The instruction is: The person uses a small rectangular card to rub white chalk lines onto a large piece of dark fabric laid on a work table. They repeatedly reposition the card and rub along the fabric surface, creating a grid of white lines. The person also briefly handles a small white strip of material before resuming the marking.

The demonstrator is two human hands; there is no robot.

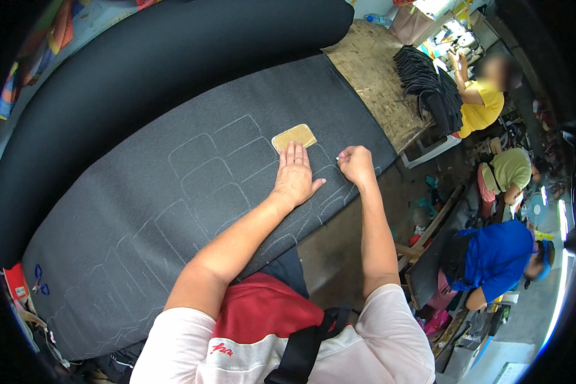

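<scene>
Black fabric lies spread over the table, marked with rows of white rounded outlines. A small tan card template with rounded corners rests on it near the fabric's right end. My left hand lies flat, its fingertips on the template's near edge and its thumb spread to the right. To the right of the template, my right hand is closed in a pinch just over the fabric. A small white tip, which looks like a piece of chalk, pokes out from its fingers.
A thick roll of black fabric runs along the far side. Blue-handled scissors lie at the left end. Stacked black cut pieces sit on the bare wooden tabletop at right. Several people work beyond, one in a blue shirt.
</scene>
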